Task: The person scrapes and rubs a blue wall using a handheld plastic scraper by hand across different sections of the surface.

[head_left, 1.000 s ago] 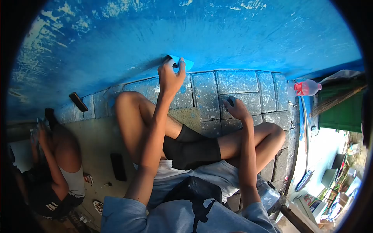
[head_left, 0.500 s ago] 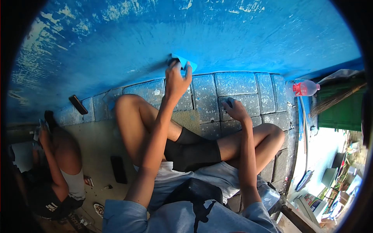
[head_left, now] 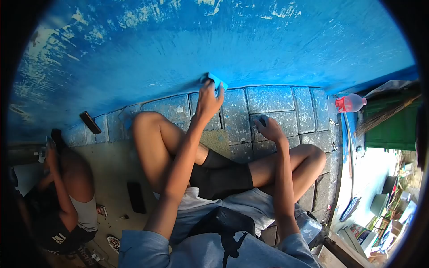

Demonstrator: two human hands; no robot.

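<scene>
Against the lower part of the blue wall (head_left: 250,49), my left hand (head_left: 209,98) grips a folded light-blue sheet (head_left: 218,81), its dark underside partly hidden by the fingers. My right hand (head_left: 271,129) is above the paving bricks (head_left: 270,99), on the right of my left hand, its fingers closed round a small dark grey-blue piece (head_left: 264,119). What that piece is cannot be made out. Both forearms reach forward over my crossed legs.
A person (head_left: 67,192) sits at the left. A phone (head_left: 90,123) stands by the wall, and a dark flat object (head_left: 136,197) lies on the floor. At the right are a bottle with a red label (head_left: 351,103), a broom (head_left: 389,115) and a green panel (head_left: 393,131).
My left hand has moved right and down along the wall with the light-blue sheet. My right hand has hardly moved. The person at the left has shifted their hands slightly.
</scene>
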